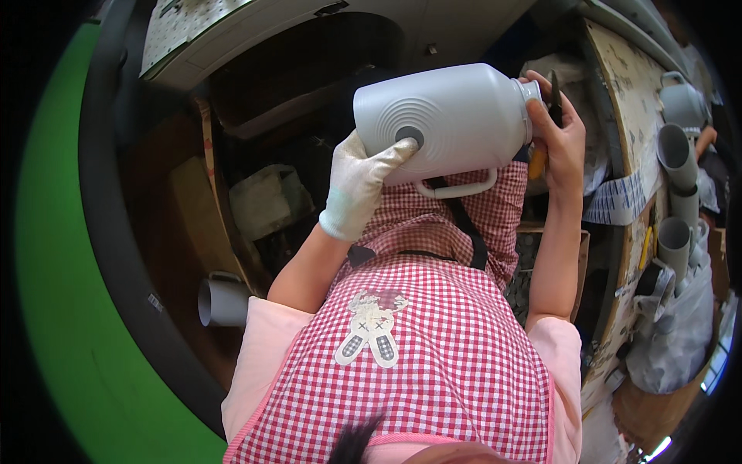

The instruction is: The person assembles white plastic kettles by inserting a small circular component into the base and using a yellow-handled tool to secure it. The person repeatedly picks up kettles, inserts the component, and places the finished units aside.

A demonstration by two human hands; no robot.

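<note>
A pale grey plastic jug (pixel 464 116) lies sideways above my lap. It has ringed ridges round a dark round spot, a loop handle on its lower side and a narrower neck at the right. My left hand (pixel 363 182), in a white glove, grips the jug's left end with the thumb pressed by the dark spot. At the neck, the bare fingers of my right hand (pixel 563 133) curl round the rim. That hand also holds a knife (pixel 555 97); its dark blade points up past the fingers and an orange handle shows below the palm.
Grey pitchers (pixel 676 151) stand along the worn bench at the right, near a plastic bag (pixel 676 340) of parts. A grey pitcher (pixel 222 300) lies by my left elbow. At far left curves a green surface (pixel 58 232) with a black edge. A machine housing stands ahead.
</note>
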